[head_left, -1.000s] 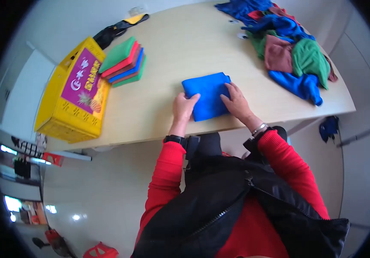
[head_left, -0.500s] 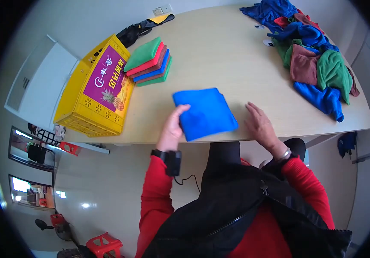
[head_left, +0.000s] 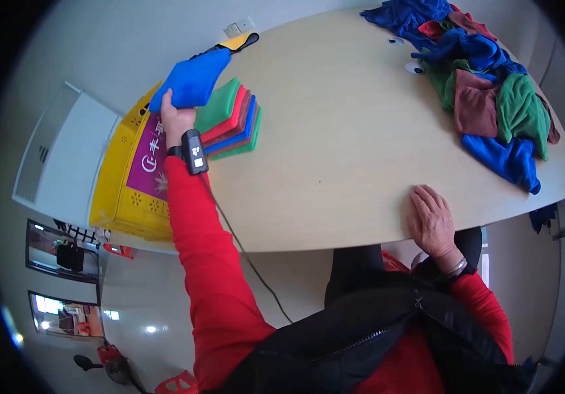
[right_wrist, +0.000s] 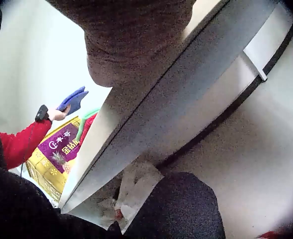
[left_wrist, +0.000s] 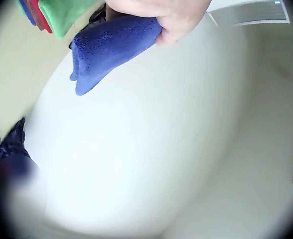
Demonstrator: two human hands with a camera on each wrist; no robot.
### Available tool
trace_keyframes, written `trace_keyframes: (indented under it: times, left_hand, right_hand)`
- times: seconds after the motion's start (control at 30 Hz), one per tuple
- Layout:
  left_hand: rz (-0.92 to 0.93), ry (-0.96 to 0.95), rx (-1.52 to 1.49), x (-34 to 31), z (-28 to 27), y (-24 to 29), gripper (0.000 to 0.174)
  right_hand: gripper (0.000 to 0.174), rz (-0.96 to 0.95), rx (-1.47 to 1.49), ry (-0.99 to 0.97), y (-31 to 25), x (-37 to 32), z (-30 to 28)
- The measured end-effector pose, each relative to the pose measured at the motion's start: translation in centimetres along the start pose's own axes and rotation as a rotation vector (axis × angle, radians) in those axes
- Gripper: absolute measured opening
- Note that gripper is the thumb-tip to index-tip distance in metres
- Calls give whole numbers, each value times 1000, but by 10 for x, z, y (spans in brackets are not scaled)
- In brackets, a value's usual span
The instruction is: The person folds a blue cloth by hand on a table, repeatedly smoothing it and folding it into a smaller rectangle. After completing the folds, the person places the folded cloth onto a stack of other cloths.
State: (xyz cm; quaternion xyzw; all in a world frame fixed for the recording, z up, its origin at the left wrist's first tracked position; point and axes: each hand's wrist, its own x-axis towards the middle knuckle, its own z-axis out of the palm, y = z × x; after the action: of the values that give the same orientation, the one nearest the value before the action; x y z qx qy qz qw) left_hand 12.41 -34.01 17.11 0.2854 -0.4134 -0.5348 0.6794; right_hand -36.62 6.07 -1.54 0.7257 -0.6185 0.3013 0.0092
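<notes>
My left hand pinches a folded blue cloth by its near edge, thumb on top. In the head view the cloth overlaps the far end of the yellow crate and the back of a stack of folded cloths, green on top with red, brown, blue and green layers below. The left wrist view shows the blue cloth in its fingers, two layers parting at the free end. My right hand rests on the table near its front edge, fingers fairly straight, holding nothing.
A loose heap of blue, green, brown and red cloths lies along the table's right side, with two white oval pieces beside it. A black strap lies at the back left. A cable runs down from the left wrist.
The left hand has lifted the folded blue cloth from the table's front middle and carried it to the far left, over beside the stack. The right hand let go of it and settled near the front edge.
</notes>
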Motion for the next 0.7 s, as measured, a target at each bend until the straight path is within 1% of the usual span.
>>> trace_keyframes:
  times: [0.03, 0.07, 0.1, 0.17, 0.27, 0.33, 0.43, 0.47, 0.57, 0.6, 0.7]
  left_hand:
    - [94, -93, 95, 22, -26, -18, 49]
    - [188, -185, 187, 33, -33, -32, 46]
    - [190, -193, 181, 40, -41, -49, 46]
    - [-80, 281, -154, 37, -44, -76, 37]
    - [-99, 242, -156, 49, -56, -83, 33]
    - [-111, 239, -149, 46, -71, -82, 32]
    - [-59, 87, 199, 48, -75, -75, 31]
    - [-58, 83, 199, 50, -73, -74, 31]
    - [-182, 485, -273, 23, -21, -52, 30]
    - [-179, 482, -275, 24, -20, -52, 30]
    - [-194, 360, -265, 22, -27, -55, 31]
  right_hand:
    - [48, 6, 1, -4, -1, 1, 0]
    - [48, 12, -1, -8, -1, 1, -1]
    - [49, 18, -4, -14, 1, 1, -1]
    - [49, 16, -23, -13, 2, 1, 0]
    - [50, 15, -47, -25, 4, 0, 3]
    - [50, 18, -29, -25, 3, 1, 2]
    - [49, 12, -19, -20, 3, 2, 2]
    - [49, 13, -21, -20, 3, 1, 2]
    - [49, 15, -28, -12, 4, 0, 1]
    - [48, 16, -30, -9, 4, -1, 1]
    - [48, 10, -34, -6, 3, -2, 3]
